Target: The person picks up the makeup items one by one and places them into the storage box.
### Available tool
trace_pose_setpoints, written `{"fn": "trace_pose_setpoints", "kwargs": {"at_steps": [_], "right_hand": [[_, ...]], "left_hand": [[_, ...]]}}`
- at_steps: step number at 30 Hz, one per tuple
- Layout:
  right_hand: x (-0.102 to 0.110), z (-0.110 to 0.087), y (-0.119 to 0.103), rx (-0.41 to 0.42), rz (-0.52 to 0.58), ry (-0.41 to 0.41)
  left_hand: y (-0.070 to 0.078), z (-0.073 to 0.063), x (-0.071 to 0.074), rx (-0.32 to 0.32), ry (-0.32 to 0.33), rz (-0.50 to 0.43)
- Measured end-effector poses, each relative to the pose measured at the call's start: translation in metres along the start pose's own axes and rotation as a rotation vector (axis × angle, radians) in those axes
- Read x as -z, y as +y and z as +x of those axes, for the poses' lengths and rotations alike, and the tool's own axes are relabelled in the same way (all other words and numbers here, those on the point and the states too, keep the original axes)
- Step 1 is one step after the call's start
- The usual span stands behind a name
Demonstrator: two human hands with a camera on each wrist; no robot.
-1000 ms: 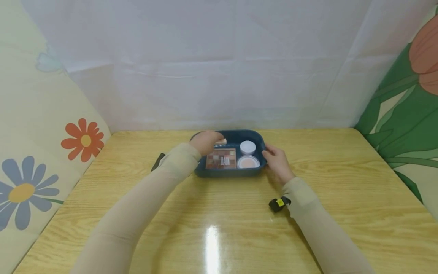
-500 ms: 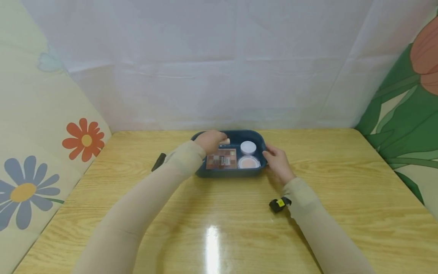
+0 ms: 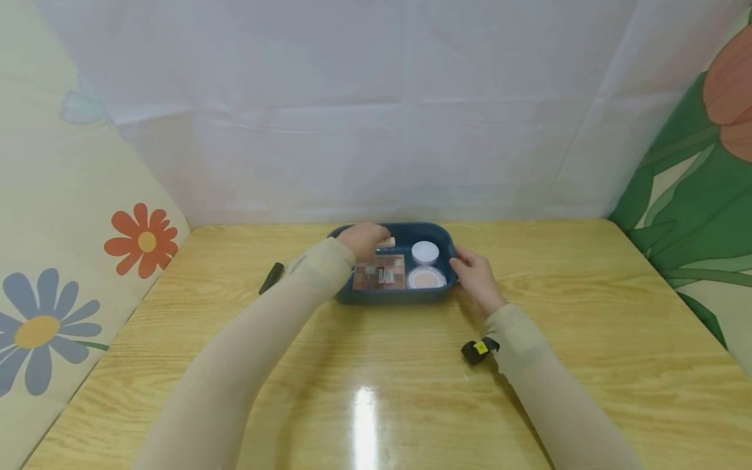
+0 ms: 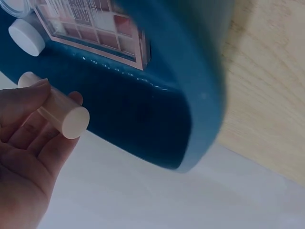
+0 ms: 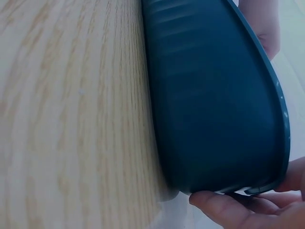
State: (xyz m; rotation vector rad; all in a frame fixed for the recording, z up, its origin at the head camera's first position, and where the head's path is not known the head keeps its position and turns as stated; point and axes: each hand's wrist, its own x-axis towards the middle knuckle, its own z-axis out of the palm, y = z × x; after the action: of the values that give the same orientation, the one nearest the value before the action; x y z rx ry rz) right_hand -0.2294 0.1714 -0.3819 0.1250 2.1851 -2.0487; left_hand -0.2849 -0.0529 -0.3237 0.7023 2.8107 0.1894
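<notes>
A dark blue plastic tray (image 3: 399, 297) stands on the table near its back edge. Over the tray's back left part, my left hand (image 3: 361, 241) pinches a short peach-coloured cylindrical tube (image 4: 58, 108) between thumb and fingers, clear of the tray floor in the left wrist view. My right hand (image 3: 478, 279) grips the tray's right end, thumb at the rim and fingers against the outer wall (image 5: 214, 114). Inside lie a reddish-brown eyeshadow palette (image 3: 379, 273), a round white-lidded jar (image 3: 425, 252) and a round clear-lidded case (image 3: 426, 278) with a pinkish inside.
The wood-grain table (image 3: 376, 365) reaches to a white cloth backdrop (image 3: 376, 130) right behind the tray. Flower-printed panels stand at the left (image 3: 64, 228) and right (image 3: 693, 196). A black device with a yellow mark (image 3: 480, 348) sits at the right wrist.
My left hand has shifted slightly to the right over the tray with the tube, then stayed nearly still. The right hand and the tray have not visibly moved.
</notes>
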Motion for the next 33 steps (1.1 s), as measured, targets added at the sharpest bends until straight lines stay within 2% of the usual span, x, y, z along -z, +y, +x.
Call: {"fn": "trace_pose_setpoints", "kwargs": {"at_steps": [11, 17, 24, 29, 33], "right_hand": [[-0.001, 0.001, 0.0, 0.02, 0.002, 0.006], [-0.001, 0.002, 0.001, 0.025, -0.013, 0.019], [0.0, 0.003, 0.002, 0.021, -0.029, 0.017], [0.001, 0.003, 0.003, 0.029, -0.031, 0.013], [0.0, 0.003, 0.003, 0.033, -0.018, 0.007]], "left_hand": [[0.003, 0.009, -0.003, -0.046, 0.022, 0.046], [0.002, 0.015, -0.004, -0.048, 0.003, 0.072], [0.004, 0.021, 0.004, -0.056, -0.022, 0.058], [0.005, 0.023, 0.008, -0.086, -0.017, 0.098], [0.004, 0.029, 0.005, -0.091, -0.011, 0.134]]}}
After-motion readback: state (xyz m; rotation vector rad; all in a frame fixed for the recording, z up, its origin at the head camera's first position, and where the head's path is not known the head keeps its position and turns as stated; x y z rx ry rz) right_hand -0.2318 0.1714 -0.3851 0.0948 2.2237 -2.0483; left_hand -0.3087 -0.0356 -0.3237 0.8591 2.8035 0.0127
